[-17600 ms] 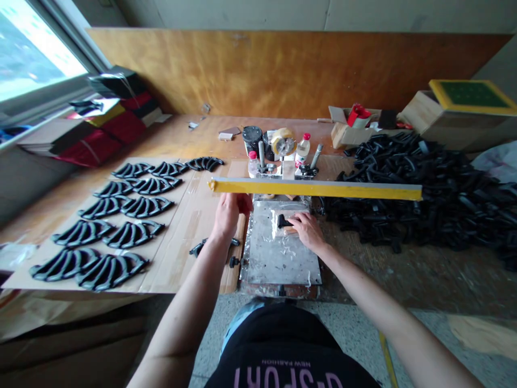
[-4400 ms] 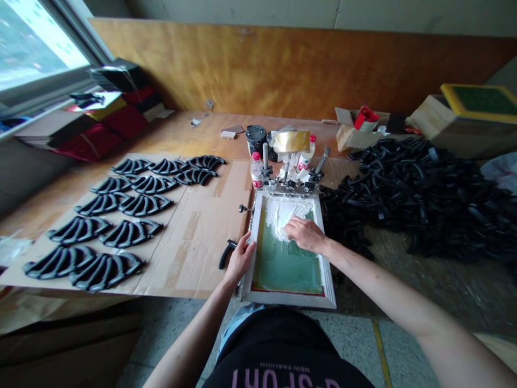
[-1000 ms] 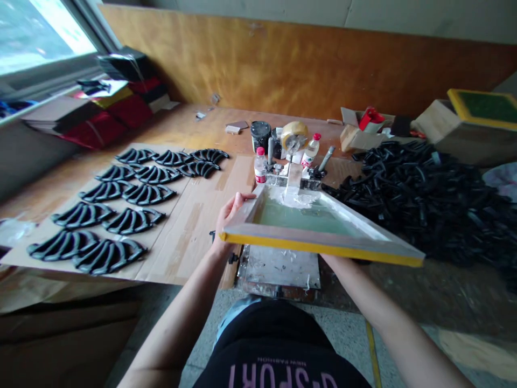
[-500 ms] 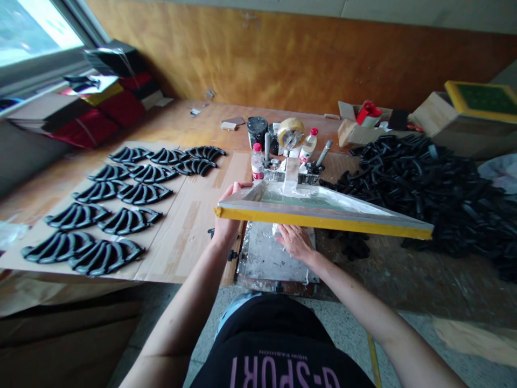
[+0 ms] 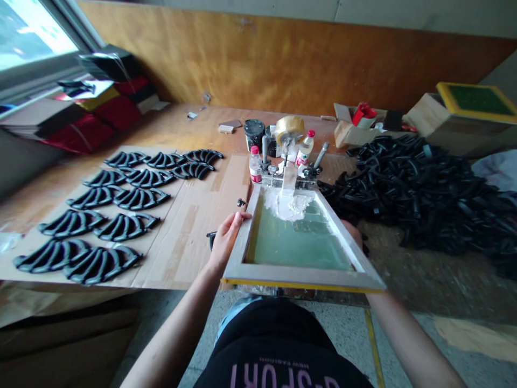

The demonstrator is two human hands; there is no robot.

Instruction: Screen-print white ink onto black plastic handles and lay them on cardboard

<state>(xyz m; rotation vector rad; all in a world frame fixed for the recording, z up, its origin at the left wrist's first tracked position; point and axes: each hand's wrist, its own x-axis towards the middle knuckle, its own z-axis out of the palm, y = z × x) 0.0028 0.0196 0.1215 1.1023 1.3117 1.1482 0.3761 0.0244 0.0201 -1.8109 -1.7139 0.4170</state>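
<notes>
A silkscreen frame [image 5: 293, 274] with a green mesh lies low in front of me, hinged at its far end. White ink [image 5: 297, 209] is smeared over the far part of its mesh, beneath a pale squeegee blade [image 5: 288, 180]. My left hand [image 5: 226, 240] grips the frame's left side, thumb near the top edge. Beyond the right side is my right hand [image 5: 352, 231], mostly hidden by the frame, so its fingers cannot be made out. The metal base plate is covered by the frame.
Several black ribbed, fan-shaped parts [image 5: 125, 220] lie in rows on cardboard [image 5: 177, 258] at left. A large heap of black pieces [image 5: 424, 199] fills the right. Behind the frame stand a red-capped bottle [image 5: 255, 166], another bottle [image 5: 306, 148], a black tub [image 5: 254, 134] and a tape roll [image 5: 290, 128].
The frame's near edge has come down from its raised tilt, so its mesh now shows. My right hand has moved from the base plate to the frame's right side.
</notes>
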